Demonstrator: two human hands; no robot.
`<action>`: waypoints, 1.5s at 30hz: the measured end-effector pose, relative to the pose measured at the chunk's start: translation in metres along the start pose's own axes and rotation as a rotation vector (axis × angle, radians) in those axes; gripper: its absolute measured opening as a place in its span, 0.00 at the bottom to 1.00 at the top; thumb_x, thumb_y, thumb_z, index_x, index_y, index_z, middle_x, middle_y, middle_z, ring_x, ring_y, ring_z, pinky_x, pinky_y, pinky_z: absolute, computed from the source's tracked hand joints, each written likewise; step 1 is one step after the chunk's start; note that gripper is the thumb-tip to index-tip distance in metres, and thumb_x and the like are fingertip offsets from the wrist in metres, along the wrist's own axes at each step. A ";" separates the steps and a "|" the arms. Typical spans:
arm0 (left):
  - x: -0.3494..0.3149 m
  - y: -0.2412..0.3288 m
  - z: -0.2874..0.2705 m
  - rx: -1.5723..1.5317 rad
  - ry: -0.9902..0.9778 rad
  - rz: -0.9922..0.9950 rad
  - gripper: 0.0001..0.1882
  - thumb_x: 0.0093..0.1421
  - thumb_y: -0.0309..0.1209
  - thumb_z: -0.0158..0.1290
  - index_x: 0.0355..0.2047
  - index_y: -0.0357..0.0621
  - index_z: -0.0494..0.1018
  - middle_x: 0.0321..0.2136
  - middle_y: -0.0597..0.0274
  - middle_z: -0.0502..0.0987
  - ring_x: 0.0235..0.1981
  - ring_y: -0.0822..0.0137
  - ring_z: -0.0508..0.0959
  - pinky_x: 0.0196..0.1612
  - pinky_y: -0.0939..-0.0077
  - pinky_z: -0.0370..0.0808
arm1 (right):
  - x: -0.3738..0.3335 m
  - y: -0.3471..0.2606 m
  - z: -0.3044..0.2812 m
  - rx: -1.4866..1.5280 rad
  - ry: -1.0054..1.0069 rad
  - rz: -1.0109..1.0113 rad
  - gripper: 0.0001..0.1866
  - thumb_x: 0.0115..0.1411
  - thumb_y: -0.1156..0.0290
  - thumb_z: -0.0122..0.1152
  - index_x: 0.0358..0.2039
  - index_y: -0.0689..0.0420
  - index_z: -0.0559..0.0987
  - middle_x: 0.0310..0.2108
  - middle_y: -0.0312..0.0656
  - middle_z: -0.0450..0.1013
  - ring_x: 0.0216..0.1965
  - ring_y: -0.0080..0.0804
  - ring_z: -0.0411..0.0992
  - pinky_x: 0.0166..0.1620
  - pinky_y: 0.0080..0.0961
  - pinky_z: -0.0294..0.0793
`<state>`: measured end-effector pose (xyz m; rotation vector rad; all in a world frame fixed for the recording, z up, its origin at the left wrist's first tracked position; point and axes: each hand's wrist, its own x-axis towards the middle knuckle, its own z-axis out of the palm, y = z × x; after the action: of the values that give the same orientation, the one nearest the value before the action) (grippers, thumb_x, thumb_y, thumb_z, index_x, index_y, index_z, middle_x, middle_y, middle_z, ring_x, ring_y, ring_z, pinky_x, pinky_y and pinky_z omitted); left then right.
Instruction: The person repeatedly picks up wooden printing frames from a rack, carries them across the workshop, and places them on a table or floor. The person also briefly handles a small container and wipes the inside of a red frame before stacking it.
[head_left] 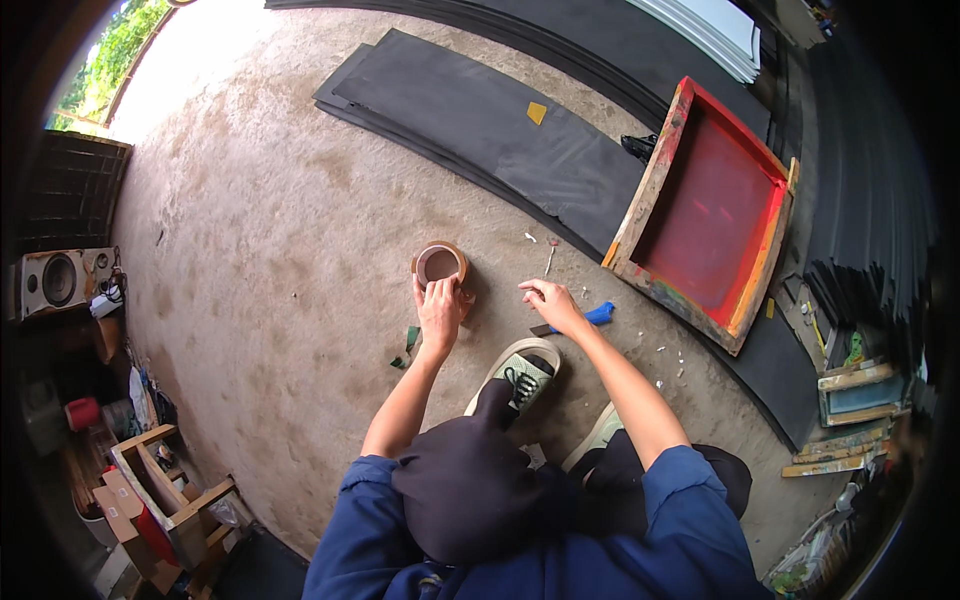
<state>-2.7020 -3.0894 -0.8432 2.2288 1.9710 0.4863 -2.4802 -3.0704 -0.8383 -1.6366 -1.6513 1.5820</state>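
Observation:
My left hand (pixel 440 312) is closed around the near rim of a roll of brown packing tape (pixel 437 262). The roll is tipped so its round core opening shows, and a crumpled brown strip hangs beside my fingers. To the right, my right hand (pixel 550 304) hovers apart from the roll. Its fingers are loosely bent with a small gap at the tips, and nothing shows between them. Just below that hand, on the concrete, lies a flat-bladed tool with a blue handle (pixel 600 314), its dark blade partly behind my wrist. A green strip scrap (pixel 408 346) rests left of my left wrist.
A red-meshed wooden screen frame (pixel 712 210) leans over stacked dark sheets (pixel 490 125) at the right. My shoe (pixel 520 374) stands close below my hands. White bits litter the floor (pixel 250 300). A speaker (pixel 60 280) and wooden frames (pixel 165 490) line the left.

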 end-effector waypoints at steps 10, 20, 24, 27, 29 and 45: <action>0.068 0.099 -0.082 -0.269 0.145 0.528 0.15 0.49 0.25 0.50 0.39 0.42 0.66 0.28 0.60 0.69 0.35 0.63 0.70 0.58 0.57 0.52 | -0.025 -0.103 -0.094 0.555 0.337 0.038 0.21 0.61 0.56 0.41 0.45 0.60 0.69 0.35 0.40 0.70 0.34 0.24 0.70 0.36 0.20 0.71; 0.117 0.273 -0.216 -0.274 0.270 1.140 0.13 0.50 0.25 0.49 0.38 0.42 0.66 0.27 0.62 0.69 0.34 0.64 0.71 0.58 0.58 0.52 | -0.206 -0.168 -0.215 0.808 0.639 -0.369 0.15 0.57 0.76 0.43 0.44 0.68 0.69 0.39 0.44 0.70 0.41 0.28 0.69 0.47 0.23 0.67; 0.097 0.330 -0.234 -0.277 0.263 1.166 0.14 0.51 0.30 0.49 0.38 0.41 0.66 0.28 0.60 0.69 0.35 0.63 0.71 0.55 0.60 0.56 | -0.259 -0.152 -0.229 0.928 0.815 -0.437 0.14 0.54 0.81 0.45 0.42 0.69 0.70 0.39 0.44 0.69 0.40 0.28 0.69 0.46 0.23 0.69; 0.087 0.346 -0.220 -0.347 0.247 1.153 0.14 0.51 0.29 0.49 0.38 0.41 0.65 0.28 0.59 0.69 0.36 0.61 0.70 0.54 0.60 0.57 | -0.273 -0.138 -0.235 0.929 0.879 -0.429 0.14 0.53 0.82 0.47 0.42 0.69 0.70 0.37 0.43 0.70 0.39 0.28 0.69 0.44 0.22 0.70; 0.086 0.348 -0.213 -0.393 0.222 1.161 0.14 0.50 0.28 0.49 0.38 0.40 0.65 0.29 0.59 0.68 0.36 0.61 0.70 0.54 0.60 0.57 | -0.280 -0.134 -0.236 0.898 0.908 -0.425 0.15 0.52 0.83 0.47 0.41 0.69 0.70 0.36 0.43 0.70 0.38 0.27 0.70 0.44 0.21 0.70; 0.089 0.379 -0.170 -0.463 0.059 1.199 0.14 0.49 0.26 0.51 0.37 0.39 0.64 0.31 0.56 0.69 0.39 0.57 0.70 0.51 0.61 0.61 | -0.292 -0.092 -0.250 0.697 1.053 -0.368 0.16 0.46 0.84 0.53 0.39 0.68 0.71 0.33 0.44 0.71 0.36 0.25 0.69 0.41 0.20 0.69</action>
<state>-2.3909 -3.0754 -0.5542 2.7663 0.2257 0.9602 -2.2335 -3.1789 -0.5487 -1.2810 -0.6618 0.7097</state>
